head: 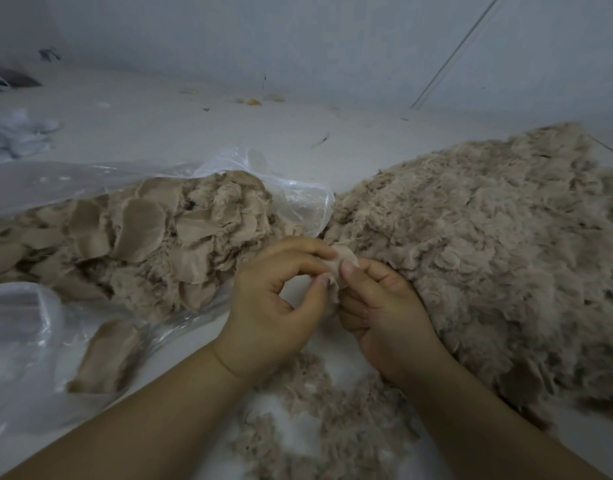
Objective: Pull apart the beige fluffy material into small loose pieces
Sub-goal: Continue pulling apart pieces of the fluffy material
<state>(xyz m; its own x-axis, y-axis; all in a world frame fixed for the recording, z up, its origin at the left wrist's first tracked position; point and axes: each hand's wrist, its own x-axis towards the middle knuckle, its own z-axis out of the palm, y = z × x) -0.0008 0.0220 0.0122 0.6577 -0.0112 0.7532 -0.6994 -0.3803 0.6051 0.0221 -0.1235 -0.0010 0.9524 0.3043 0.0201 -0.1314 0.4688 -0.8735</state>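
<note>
Step in hand: separation of 1 piece. The left hand (274, 303) and the right hand (384, 313) meet at scene centre, both holding a small beige wad (343, 261). The left thumb and forefinger pinch its left edge; the right thumb presses its right edge against the curled right fingers. The remaining fingers of both hands are curled loosely inward. The 2 grips sit close together, so the wad appears not yet divided.

Next move, as judged: draw the 2 pinches apart sideways until the fibres part, then drop the loosened tufts. A short, gentle pull should suffice, since the material looks light and weakly bonded.

Material locations:
- Processed stock: a large fluffy pile (488, 254) lies on the right, touching the right hand.
- Loose scraps (332, 420) lie on the white surface (194, 116) near the person, between the forearms.

Containers:
- A clear plastic bag (291, 188), open toward the hands, lies on the left. It holds flat, compressed beige discs (139, 226), apparently the unprocessed supply.
- 1 disc (107, 355) lies at near left on clear plastic; whether that plastic belongs to the same bag cannot be told.
</note>
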